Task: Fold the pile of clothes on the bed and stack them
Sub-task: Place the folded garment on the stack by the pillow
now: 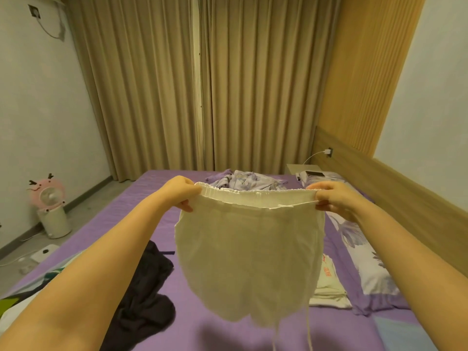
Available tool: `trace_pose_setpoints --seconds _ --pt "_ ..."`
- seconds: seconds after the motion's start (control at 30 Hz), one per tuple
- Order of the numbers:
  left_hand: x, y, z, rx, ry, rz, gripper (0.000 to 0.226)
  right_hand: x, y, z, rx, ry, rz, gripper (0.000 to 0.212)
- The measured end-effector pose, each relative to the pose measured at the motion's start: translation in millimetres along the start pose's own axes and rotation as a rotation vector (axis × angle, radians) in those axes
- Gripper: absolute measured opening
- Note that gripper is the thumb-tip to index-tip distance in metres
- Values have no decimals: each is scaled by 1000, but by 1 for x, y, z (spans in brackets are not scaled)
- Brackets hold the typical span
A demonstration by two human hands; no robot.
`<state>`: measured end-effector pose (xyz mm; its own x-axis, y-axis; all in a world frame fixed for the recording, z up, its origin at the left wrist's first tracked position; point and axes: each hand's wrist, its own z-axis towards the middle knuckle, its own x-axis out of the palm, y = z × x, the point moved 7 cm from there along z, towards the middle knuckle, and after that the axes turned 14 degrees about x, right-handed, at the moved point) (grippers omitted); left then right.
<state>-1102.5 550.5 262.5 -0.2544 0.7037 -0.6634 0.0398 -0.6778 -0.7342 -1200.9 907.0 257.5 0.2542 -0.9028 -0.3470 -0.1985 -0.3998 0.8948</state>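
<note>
A pair of cream shorts with an elastic waistband hangs in the air above the purple bed. My left hand pinches the waistband's left end and my right hand pinches its right end, stretching it flat. Drawstrings dangle below the hem. A crumpled dark garment lies on the bed under my left forearm. A folded white garment with red print lies to the right, partly hidden by the shorts. A colourful piece shows at the lower left edge.
A bunched lilac floral blanket sits at the far end of the bed. A floral pillow lies along the right side by the wooden headboard. A phone rests on a small table. A pink fan stands on the floor at left.
</note>
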Motion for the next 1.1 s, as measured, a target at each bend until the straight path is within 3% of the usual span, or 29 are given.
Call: trace_pose_setpoints --seconds 0.1,0.17,0.37,0.47,0.53,0.6,0.63,0.7,0.77,0.97,1.1 --pt "-1 -1 -1 25 10 -36 17 -2 -2 1 -10 -28 -93 24" --pt "2 -5 -2 33 20 -16 26 3 -2 0 -29 0 -113 26" --pt "-2 -3 -3 36 9 -99 26 1 -6 -2 -114 209 -95 17" --pt "-3 0 -7 61 56 -134 16 0 -11 -8 -162 278 -259 34" --pt "3 -1 -11 102 182 -159 22 1 -12 -9 -186 215 -335 29" --pt "9 -2 -15 133 280 -138 30 -3 -11 -8 -206 84 -334 7" --pt "11 -2 -16 140 282 -127 29 -5 -10 -7 -218 30 -335 13" --pt "10 1 -17 147 205 -111 23 -7 -16 -4 -194 3 -327 43" --pt "7 4 -18 178 118 -56 24 -7 -22 -6 -181 20 -282 54" --pt "13 6 -23 188 -33 -140 27 -6 -33 -10 -190 -12 -69 36" --pt "16 4 -21 142 -136 -134 23 -6 -31 -12 -194 -80 50 39"
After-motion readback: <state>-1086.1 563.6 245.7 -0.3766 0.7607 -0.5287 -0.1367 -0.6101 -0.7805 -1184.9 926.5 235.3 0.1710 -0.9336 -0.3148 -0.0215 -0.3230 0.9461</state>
